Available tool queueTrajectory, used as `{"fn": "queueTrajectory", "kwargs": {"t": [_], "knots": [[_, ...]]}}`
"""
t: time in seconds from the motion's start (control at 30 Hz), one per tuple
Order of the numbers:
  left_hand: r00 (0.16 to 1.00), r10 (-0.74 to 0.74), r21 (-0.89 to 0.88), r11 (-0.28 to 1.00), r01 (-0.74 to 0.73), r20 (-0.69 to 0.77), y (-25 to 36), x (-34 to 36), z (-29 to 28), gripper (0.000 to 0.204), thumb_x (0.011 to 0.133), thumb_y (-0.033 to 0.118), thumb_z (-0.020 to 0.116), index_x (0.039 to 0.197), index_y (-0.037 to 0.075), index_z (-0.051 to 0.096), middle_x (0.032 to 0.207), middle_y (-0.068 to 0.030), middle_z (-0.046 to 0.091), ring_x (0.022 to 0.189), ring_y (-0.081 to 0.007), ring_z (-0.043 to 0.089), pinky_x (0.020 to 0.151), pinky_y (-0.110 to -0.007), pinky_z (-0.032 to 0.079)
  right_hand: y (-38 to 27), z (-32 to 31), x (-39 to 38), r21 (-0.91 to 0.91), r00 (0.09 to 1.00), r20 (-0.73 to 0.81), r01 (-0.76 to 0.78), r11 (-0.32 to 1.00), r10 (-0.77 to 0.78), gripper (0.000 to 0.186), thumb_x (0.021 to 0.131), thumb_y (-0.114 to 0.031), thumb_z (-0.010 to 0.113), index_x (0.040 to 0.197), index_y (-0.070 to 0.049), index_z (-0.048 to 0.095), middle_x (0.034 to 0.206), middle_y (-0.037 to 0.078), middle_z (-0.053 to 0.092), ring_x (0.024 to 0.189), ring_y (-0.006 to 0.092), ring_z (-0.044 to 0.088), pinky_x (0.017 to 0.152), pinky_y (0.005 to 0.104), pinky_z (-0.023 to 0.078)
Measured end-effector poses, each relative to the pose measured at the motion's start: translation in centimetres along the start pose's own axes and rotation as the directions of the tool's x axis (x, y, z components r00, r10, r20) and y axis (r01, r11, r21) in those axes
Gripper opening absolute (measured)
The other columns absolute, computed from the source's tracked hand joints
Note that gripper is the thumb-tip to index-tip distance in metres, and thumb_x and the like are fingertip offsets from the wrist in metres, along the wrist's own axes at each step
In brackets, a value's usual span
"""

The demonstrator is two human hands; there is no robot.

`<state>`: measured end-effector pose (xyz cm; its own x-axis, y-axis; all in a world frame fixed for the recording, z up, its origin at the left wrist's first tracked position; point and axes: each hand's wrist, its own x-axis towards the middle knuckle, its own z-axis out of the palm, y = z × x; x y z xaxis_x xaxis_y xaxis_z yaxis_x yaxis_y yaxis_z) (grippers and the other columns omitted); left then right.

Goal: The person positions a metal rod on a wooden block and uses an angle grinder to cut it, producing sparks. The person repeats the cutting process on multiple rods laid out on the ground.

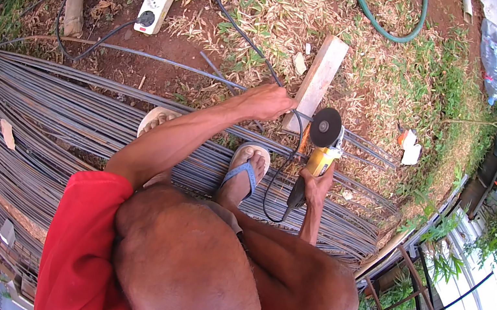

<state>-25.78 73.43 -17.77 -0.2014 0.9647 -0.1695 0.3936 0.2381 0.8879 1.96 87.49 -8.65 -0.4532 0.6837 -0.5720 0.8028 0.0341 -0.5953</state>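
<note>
In my right hand (316, 185) is a yellow and black angle grinder (321, 160), gripped around its body. Its dark cutting disc (325, 127) is next to a thin steel rod (147, 55) and a wooden board (322, 75). An orange streak shows beside the disc; whether it is sparks, I cannot tell. My left hand (268, 102) is closed around the rod near the board, its fingertips partly hidden. The grinder's black cord (267, 197) loops up past my left hand.
A large bundle of steel rods (73, 103) runs under my sandalled feet (244, 171). A white power strip (154, 10) with a plug in it lies at the upper left. A green hose (381, 29) curves at the top; a plastic bottle (494, 61) lies far right.
</note>
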Motion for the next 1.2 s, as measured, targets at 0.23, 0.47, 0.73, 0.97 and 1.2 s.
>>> {"fn": "queueTrajectory", "kwargs": {"t": [0.23, 0.47, 0.73, 0.97, 1.2], "knots": [[1.0, -0.001, 0.028, 1.0, 0.0, 0.007, -0.4, 0.2, 0.6, 0.012, 0.1, 0.015, 0.062, 0.1, 0.004, 0.067, 0.07, -0.0203, 0.064, 0.066, -0.0399, 0.068, 0.064, -0.053, 0.055, -0.1, 0.0, 0.1, 0.061, 1.0, 0.024, -0.017, 0.998, 0.015, 0.062, 0.074, -0.005, 0.077, 0.131, 0.0, 0.053, 0.104, 0.011, 0.067, 0.09, 0.0216, 0.066, 0.083, 0.036, 0.055], [0.998, -0.047, 0.0, 0.999, 0.048, 0.052, -0.3, 0.5, 0.8, 0.013, 0.101, 0.016, 0.062, 0.1, 0.004, 0.067, 0.068, -0.0197, 0.063, 0.065, -0.0377, 0.068, 0.063, -0.052, 0.055, 0.2, -0.1, 0.1, -0.007, 1.0, -0.012, -0.016, 1.0, 0.016, 0.061, 0.074, -0.006, 0.076, 0.131, 0.0, 0.053, 0.104, 0.011, 0.068, 0.09, 0.0223, 0.067, 0.084, 0.0375, 0.055], [1.0, 0.006, 0.03, 1.0, -0.006, -0.003, -0.2, 0.2, 0.4, 0.013, 0.099, 0.015, 0.063, 0.098, 0.003, 0.067, 0.07, -0.0219, 0.064, 0.069, -0.0416, 0.069, 0.064, -0.054, 0.054, -0.5, 0.0, 0.0, 0.002, 0.999, 0.004, -0.044, 0.999, 0.044, 0.062, 0.074, -0.007, 0.077, 0.131, -0.001, 0.053, 0.104, 0.012, 0.068, 0.092, 0.0225, 0.067, 0.084, 0.0369, 0.056], [1.0, -0.003, 0.013, 1.0, 0.002, 0.001, -0.2, 0.3, 0.5, 0.012, 0.098, 0.014, 0.063, 0.097, 0.003, 0.066, 0.073, -0.023, 0.066, 0.072, -0.0427, 0.07, 0.066, -0.054, 0.055, 0.5, 0.0, 0.0, 0.045, 1.0, 0.007, 0.009, 0.999, -0.01, 0.066, 0.073, -0.007, 0.076, 0.134, 0.0, 0.052, 0.107, 0.011, 0.067, 0.093, 0.0214, 0.065, 0.086, 0.0367, 0.055], [1.0, 0.011, 0.023, 1.0, -0.011, -0.017, -0.6, 0.3, 0.9, 0.011, 0.096, 0.012, 0.063, 0.095, 0.002, 0.065, 0.073, -0.023, 0.066, 0.072, -0.0431, 0.07, 0.066, -0.054, 0.055, 0.1, -0.1, 0.1, 0.047, 1.0, 0.017, -0.004, 0.999, 0.003, 0.065, 0.073, -0.007, 0.076, 0.134, 0.0, 0.053, 0.105, 0.011, 0.067, 0.092, 0.0208, 0.065, 0.084, 0.0357, 0.054]]}}
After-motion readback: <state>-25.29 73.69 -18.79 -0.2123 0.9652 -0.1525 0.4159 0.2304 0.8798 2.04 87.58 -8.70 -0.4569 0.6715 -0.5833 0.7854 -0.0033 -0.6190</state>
